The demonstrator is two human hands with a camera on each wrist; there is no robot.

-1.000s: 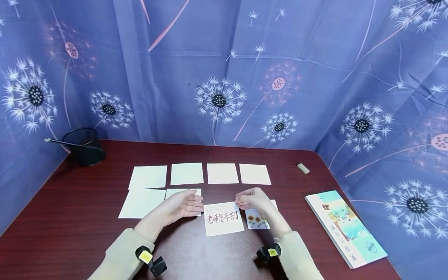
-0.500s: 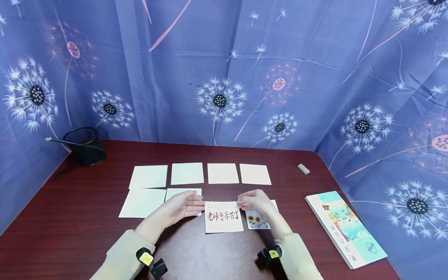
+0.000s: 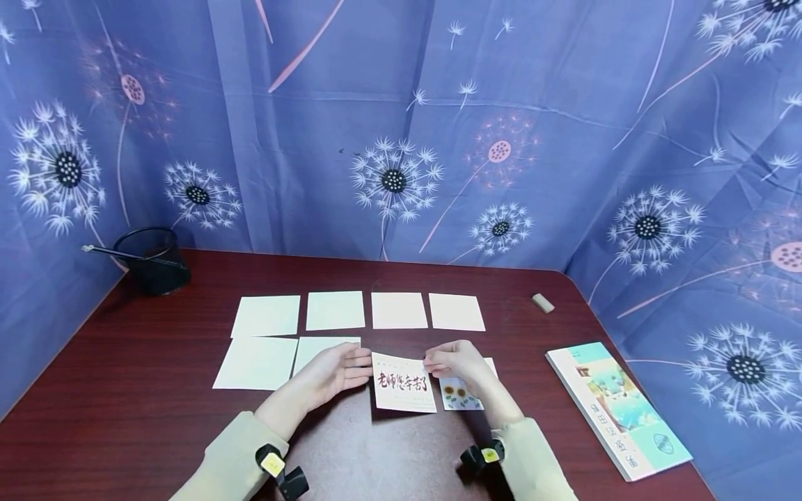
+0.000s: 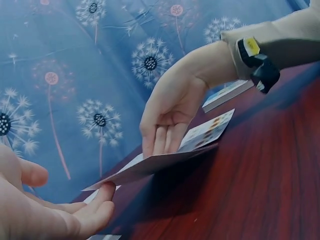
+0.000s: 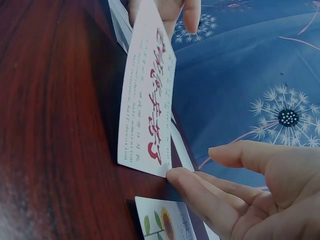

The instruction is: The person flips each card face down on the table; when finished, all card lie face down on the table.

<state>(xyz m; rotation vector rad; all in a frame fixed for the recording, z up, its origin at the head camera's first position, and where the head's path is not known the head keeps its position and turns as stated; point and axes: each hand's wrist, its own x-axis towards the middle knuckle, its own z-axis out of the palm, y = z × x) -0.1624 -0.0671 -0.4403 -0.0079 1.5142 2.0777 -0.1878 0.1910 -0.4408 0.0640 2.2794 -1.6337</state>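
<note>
A white card with red handwritten-style characters (image 3: 403, 382) is raised off the table at a tilt, between both hands. My left hand (image 3: 335, 374) touches its left edge; in the left wrist view the fingertips (image 4: 106, 192) are under the card and the thumb stands apart. My right hand (image 3: 459, 363) is at its upper right corner. In the right wrist view a fingertip (image 5: 179, 176) meets the card's corner, with the thumb away from it. A sunflower card (image 3: 460, 394) lies on the table under the right hand, partly hidden.
Several blank white cards (image 3: 336, 311) lie in rows on the dark red table (image 3: 125, 390). A black pen holder (image 3: 153, 268) stands at the back left. An eraser (image 3: 542, 303) and a book (image 3: 617, 407) lie on the right. A patterned blue curtain (image 3: 313, 174) hangs behind.
The red-lettered card has turned and tilted, its left side rising and shifting right. My left hand has moved slightly right with it; the right hand has barely moved.
</note>
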